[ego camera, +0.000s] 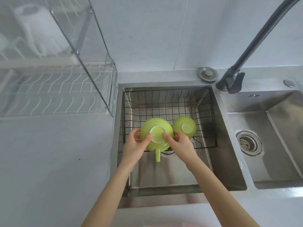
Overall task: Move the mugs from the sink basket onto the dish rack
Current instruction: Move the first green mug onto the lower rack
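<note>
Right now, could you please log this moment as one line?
hands: left, right gripping inverted green mug | second mug in basket | rack: unloaded

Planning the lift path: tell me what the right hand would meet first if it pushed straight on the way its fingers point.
The right hand already touches the near green mug, so that mug comes first.

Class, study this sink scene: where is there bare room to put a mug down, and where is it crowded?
Free: the lower tier of the dish rack, its wire slots bare, left of the sink basket; the basket's far half, behind the mugs. Crowded: the basket's near edge, where both hands, left hand and right hand, grip one upturned green mug beside the second mug.
</note>
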A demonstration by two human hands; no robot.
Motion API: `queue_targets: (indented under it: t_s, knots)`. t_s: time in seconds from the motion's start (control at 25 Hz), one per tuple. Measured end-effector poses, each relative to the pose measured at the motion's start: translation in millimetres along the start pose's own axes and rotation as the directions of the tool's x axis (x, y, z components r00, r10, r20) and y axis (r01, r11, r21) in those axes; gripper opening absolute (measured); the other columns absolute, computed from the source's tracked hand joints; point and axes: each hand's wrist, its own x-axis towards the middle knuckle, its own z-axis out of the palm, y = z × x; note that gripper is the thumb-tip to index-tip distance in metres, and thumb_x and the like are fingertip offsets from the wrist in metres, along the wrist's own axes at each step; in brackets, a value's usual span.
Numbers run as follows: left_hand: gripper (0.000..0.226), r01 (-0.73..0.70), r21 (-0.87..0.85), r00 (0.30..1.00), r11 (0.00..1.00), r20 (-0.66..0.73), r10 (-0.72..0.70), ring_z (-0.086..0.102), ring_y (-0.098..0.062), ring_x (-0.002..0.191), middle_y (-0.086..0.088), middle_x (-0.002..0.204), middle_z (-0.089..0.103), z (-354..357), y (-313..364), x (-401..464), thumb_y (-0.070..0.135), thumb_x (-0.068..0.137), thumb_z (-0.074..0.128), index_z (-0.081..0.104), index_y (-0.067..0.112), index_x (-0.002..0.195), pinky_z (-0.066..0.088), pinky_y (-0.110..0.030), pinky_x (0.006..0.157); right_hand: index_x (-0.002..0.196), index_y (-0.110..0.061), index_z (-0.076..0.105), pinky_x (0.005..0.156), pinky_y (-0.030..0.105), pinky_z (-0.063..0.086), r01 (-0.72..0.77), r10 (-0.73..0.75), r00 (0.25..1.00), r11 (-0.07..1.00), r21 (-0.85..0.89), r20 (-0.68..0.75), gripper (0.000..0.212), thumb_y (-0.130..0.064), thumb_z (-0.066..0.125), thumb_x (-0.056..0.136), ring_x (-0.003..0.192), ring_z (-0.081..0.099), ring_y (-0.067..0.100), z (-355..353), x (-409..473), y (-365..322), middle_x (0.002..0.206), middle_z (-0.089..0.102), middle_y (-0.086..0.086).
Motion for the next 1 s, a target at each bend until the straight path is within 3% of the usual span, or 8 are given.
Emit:
queue_targets:
  t_s: [0.28,0.6,0.88,1.0]
  knots:
    - [0.065,-0.025,-0.003,0.998,1.0,-0.059,0.025,0.063,-0.022,0.099,0.005,0.096,0.06,-66.6,-8.1,-48.2,0.055,0.053,0.067,0.048,0.026,0.108,0.052,-0.047,0.092,0.129,-0.013,0.046,0.089,0.028,0.043,0.095,-0.095,0.995,0.996,0.0,0.023,0.055,-0.041,0.059,0.084,0.107,0.056,0.019,44.6,-54.6,-16.4,0.122,0.06,0.005]
    - [0.069,-0.052,0.082,0.995,0.995,-0.08,0.058,0.062,-0.026,0.1,-0.006,0.103,0.058,-153.0,-18.1,-56.7,0.05,0.06,0.062,0.048,0.017,0.12,0.05,-0.047,0.094,0.129,-0.012,0.045,0.083,0.025,0.037,0.146,-0.146,0.989,0.989,0.005,0.031,0.055,-0.041,0.058,0.085,0.097,0.052,0.014,120.9,-84.2,-42.3,0.122,0.062,0.006]
    - [0.075,-0.082,0.122,0.996,0.989,-0.02,0.085,0.061,-0.026,0.105,-0.007,0.112,0.057,-218.8,-18.8,-40.1,0.047,0.06,0.063,0.045,0.015,0.126,0.05,-0.045,0.096,0.128,-0.01,0.047,0.089,0.029,0.042,0.16,-0.159,0.987,0.987,0.034,-0.019,0.058,-0.044,0.059,0.083,0.108,0.058,0.021,178.6,-81.8,-68.1,0.117,0.065,0.006]
    - [0.066,-0.097,0.129,0.995,0.987,0.017,0.095,0.06,-0.027,0.107,-0.009,0.117,0.056,-240.3,-15.1,-26.4,0.036,0.073,0.07,0.043,0.012,0.128,0.048,-0.044,0.097,0.128,-0.012,0.046,0.089,0.03,0.042,0.164,-0.163,0.986,0.986,0.043,-0.027,0.058,-0.045,0.059,0.082,0.107,0.057,0.021,195.6,-76.4,-81.9,0.107,0.062,0.001]
